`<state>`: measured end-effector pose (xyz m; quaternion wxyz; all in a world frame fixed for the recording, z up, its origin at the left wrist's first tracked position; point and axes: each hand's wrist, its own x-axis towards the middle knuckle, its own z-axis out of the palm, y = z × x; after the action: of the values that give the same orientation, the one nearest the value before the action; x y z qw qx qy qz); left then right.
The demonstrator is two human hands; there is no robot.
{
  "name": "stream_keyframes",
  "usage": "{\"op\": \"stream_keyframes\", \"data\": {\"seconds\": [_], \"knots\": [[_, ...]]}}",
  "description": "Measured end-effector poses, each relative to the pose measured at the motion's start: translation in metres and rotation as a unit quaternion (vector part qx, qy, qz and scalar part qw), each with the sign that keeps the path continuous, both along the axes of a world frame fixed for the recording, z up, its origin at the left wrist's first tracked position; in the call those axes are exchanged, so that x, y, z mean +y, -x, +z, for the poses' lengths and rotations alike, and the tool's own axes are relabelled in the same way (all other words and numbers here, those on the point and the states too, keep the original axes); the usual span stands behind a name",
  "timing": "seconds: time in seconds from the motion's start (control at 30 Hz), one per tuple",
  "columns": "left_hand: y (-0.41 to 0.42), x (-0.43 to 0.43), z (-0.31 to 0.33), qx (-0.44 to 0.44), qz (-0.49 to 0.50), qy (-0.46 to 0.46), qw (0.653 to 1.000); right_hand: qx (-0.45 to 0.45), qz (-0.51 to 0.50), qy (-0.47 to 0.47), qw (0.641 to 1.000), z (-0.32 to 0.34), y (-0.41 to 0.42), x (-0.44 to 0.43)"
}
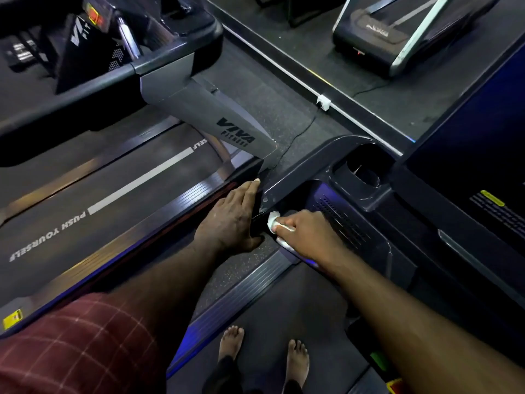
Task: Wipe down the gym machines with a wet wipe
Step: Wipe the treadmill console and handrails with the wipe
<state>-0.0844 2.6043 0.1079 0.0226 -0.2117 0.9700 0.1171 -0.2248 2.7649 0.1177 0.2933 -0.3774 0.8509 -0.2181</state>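
The right hand (305, 231) pinches a white wet wipe (274, 221) against the treadmill's dark handrail (298, 169). The left hand (233, 220), fingers straight, lies flat against the same rail.

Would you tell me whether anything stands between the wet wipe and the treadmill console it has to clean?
Nothing does: the wet wipe, pinched in the right hand, touches the lower edge of the treadmill console. Only the left hand, resting at the console's corner right beside it, would block a leftward stroke.
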Motion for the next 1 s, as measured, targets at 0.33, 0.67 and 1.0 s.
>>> {"op": "stream_keyframes", "data": {"seconds": [0.33, 0.67, 1.0], "knots": [[0.000, -0.004, 0.005, 0.017, -0.051, -0.069, 0.996, -0.019, 0.001, -0.199, 0.980, 0.032, 0.006, 0.017], [-0.006, -0.002, 0.008, 0.024, -0.074, -0.068, 0.995, 0.302, 0.024, -0.114, 0.946, 0.001, -0.069, 0.074], [-0.005, -0.001, 0.010, 0.018, -0.071, -0.061, 0.995, 0.145, -0.066, -0.167, 0.973, 0.041, -0.053, 0.002]]}}
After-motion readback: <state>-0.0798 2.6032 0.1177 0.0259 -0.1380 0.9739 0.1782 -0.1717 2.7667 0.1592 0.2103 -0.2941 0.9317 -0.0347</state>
